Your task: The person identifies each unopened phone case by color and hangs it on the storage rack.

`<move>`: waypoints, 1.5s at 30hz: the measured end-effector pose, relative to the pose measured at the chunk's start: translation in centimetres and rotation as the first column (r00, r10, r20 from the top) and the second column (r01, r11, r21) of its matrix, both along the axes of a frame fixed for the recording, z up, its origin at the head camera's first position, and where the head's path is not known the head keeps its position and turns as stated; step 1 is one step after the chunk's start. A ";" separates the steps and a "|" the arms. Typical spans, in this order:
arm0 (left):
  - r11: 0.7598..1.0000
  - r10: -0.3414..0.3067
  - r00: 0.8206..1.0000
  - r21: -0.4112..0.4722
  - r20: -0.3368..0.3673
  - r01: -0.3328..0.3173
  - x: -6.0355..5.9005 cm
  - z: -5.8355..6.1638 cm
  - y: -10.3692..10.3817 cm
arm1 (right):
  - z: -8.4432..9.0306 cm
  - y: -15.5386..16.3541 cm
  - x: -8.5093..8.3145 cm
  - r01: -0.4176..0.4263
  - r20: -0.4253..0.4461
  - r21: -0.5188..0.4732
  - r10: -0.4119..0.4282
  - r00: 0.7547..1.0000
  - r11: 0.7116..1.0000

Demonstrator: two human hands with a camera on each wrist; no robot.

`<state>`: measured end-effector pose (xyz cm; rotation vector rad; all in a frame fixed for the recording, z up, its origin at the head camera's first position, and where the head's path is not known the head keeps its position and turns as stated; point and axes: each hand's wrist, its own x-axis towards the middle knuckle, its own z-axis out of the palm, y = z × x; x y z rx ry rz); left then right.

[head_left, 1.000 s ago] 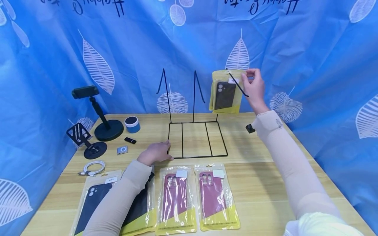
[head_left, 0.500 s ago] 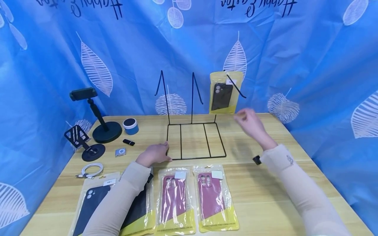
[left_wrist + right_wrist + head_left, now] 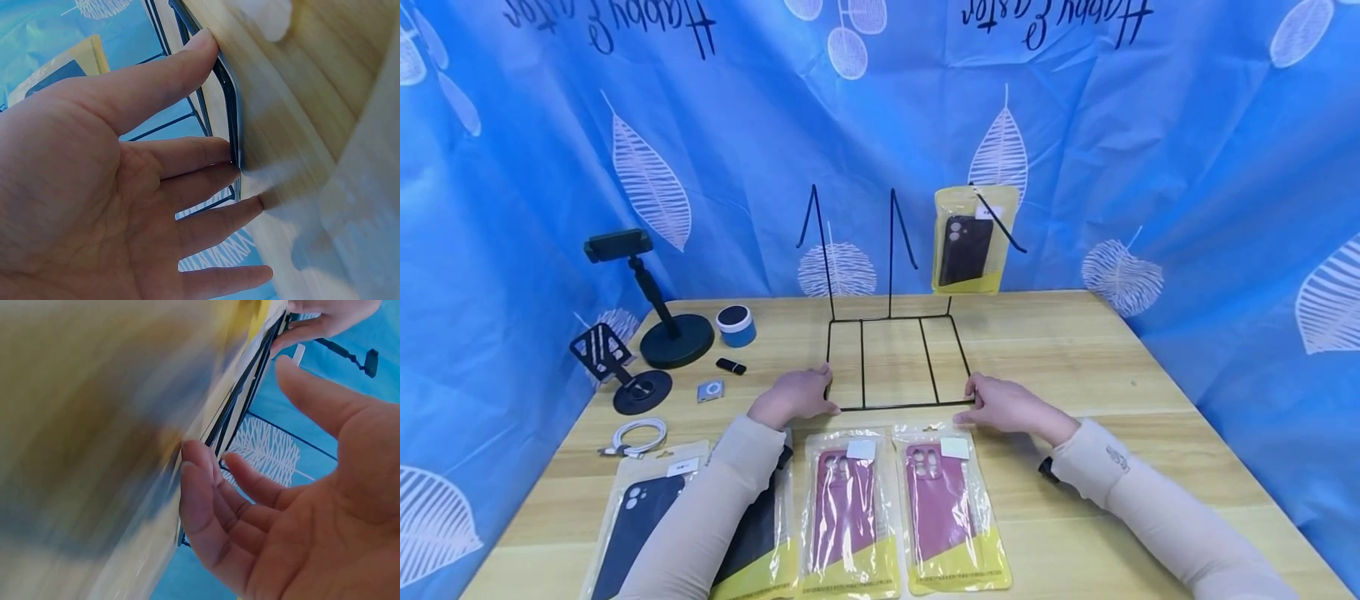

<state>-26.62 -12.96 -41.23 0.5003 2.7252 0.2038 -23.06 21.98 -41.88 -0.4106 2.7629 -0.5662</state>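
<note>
A black wire display rack with hooked uprights stands at the middle back of the table. On its right hook hangs a yellow-bottomed pouch with a dark phone case. My left hand touches the rack's front left corner; in the left wrist view its thumb and fingers are spread nearly straight, tips against the wire. At the front right corner, my right hand has its fingertips by the frame, thumb held apart in the right wrist view. Two pouches with pinkish phone cases lie in front.
Under my left forearm lie pouches with dark phone cases. To the left are a tall phone stand, a smaller stand, a white cable, a blue-and-white cylinder, a black stick and a small silver player.
My right hand has let go of the hanging pouch and come down to the rack's front right corner. The pouch stays on the right hook. My left hand has stayed at its corner.
</note>
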 end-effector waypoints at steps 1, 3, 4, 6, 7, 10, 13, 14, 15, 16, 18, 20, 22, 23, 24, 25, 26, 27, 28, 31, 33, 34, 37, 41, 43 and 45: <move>1.000 0.001 1.000 0.002 0.003 -0.001 0.0 0.0 0.0 | -0.1 -0.1 0.2 -0.003 0.005 -0.005 0.003 1.000 1.000; 1.000 -0.001 1.000 0.002 0.008 0.001 0.2 -0.1 0.0 | -0.2 -0.2 0.8 -0.020 0.024 -0.013 0.021 0.999 1.000; 1.000 -0.003 1.000 0.000 0.007 0.003 0.2 -0.1 0.0 | -0.2 -0.3 1.1 -0.033 0.038 -0.018 0.033 0.999 0.999; 1.000 -0.002 1.000 -0.002 0.005 0.002 0.2 -0.1 0.0 | -0.2 -0.5 1.7 -0.059 0.062 -0.020 0.060 0.996 0.998; 1.000 -0.003 1.000 -0.005 0.003 0.003 0.2 -0.2 0.0 | -0.2 -0.6 2.0 -0.073 0.067 -0.019 0.074 0.995 0.997; 1.000 -0.005 1.000 -0.004 -0.002 0.005 0.1 -0.3 0.0 | -0.2 -0.7 2.5 -0.096 0.077 -0.035 0.099 0.992 0.995; 1.000 -0.003 1.000 -0.003 -0.004 0.003 0.0 -0.5 -0.1 | -0.3 -0.7 2.7 -0.110 0.066 -0.039 0.113 0.991 0.993; 1.000 -0.001 1.000 0.000 -0.005 0.001 -0.1 -0.5 -0.2 | -0.3 -0.7 2.8 -0.111 0.060 -0.038 0.113 0.992 0.993; 1.000 0.000 1.000 0.001 -0.004 0.000 -0.1 -0.5 -0.2 | -0.3 -0.8 2.8 -0.109 0.056 -0.041 0.111 0.992 0.993; 1.000 0.000 1.000 0.002 -0.005 0.000 -0.1 -0.6 -0.2 | -0.3 -0.8 2.8 -0.105 0.056 -0.045 0.107 0.993 0.993; 1.000 -0.002 1.000 0.004 -0.005 0.002 -0.2 -0.6 -0.2 | -0.4 -0.7 2.8 -0.099 0.061 -0.049 0.101 0.993 0.994; 1.000 -0.003 1.000 0.005 -0.002 0.003 -0.2 -0.6 -0.3 | -0.5 -0.8 2.9 -0.097 0.067 -0.053 0.100 0.993 0.994; 1.000 -0.002 1.000 0.008 -0.001 0.002 -0.3 -0.7 -0.3 | -0.5 -0.8 2.9 -0.100 0.073 -0.054 0.104 0.992 0.994; 1.000 -0.004 1.000 0.011 -0.001 0.004 -0.3 -0.7 -0.3 | -0.5 -0.9 3.0 -0.103 0.072 -0.051 0.106 0.992 0.993; 1.000 -0.004 1.000 0.011 -0.001 0.004 -0.3 -0.7 -0.3 | -0.5 -0.9 3.0 -0.107 0.070 -0.052 0.110 0.991 0.993; 1.000 -0.005 1.000 0.012 -0.002 0.005 -0.3 -0.7 -0.3 | -0.6 -0.9 3.1 -0.111 0.069 -0.056 0.115 0.991 0.992; 1.000 -0.004 1.000 0.013 -0.001 0.004 -0.3 -0.7 -0.3 | -0.6 -0.9 3.1 -0.116 0.067 -0.062 0.120 0.990 0.991; 1.000 -0.005 1.000 0.017 -0.002 0.006 -0.2 -0.6 -0.3 | -0.6 -0.9 3.1 -0.123 0.059 -0.068 0.127 0.990 0.990; 1.000 -0.005 1.000 0.019 -0.001 0.005 -0.2 -0.6 -0.3 | -0.6 -0.8 3.2 -0.129 0.045 -0.079 0.132 0.990 0.989; 1.000 -0.005 1.000 0.025 0.001 0.005 -0.1 -0.5 -0.3 | -0.3 -0.3 3.1 -0.133 -0.002 -0.142 0.134 0.991 0.981; 0.999 -0.002 1.000 0.034 0.004 0.002 -0.1 -0.4 -0.2 | 0.3 0.1 3.1 -0.105 -0.050 -0.209 0.097 0.994 0.972; 0.999 0.000 1.000 0.035 0.007 0.000 -0.1 -0.4 -0.2 | 0.7 0.3 3.1 -0.090 -0.076 -0.247 0.073 0.994 0.965; 0.999 -0.002 1.000 0.032 0.009 0.002 -0.1 -0.4 -0.2 | 2.0 0.9 3.2 -0.043 -0.149 -0.373 -0.015 0.989 0.927; 1.000 0.002 1.000 0.029 0.011 -0.002 -0.1 -0.3 -0.2 | 3.5 1.9 3.2 -0.046 -0.249 -0.528 -0.102 0.963 0.848; 1.000 0.004 1.000 0.030 0.010 -0.004 -0.1 -0.3 -0.2 | 4.3 2.4 3.1 -0.079 -0.316 -0.597 -0.144 0.938 0.798; 1.000 0.006 1.000 0.028 0.011 -0.007 0.0 -0.2 -0.1 | 5.2 2.8 2.9 -0.131 -0.396 -0.653 -0.188 0.899 0.746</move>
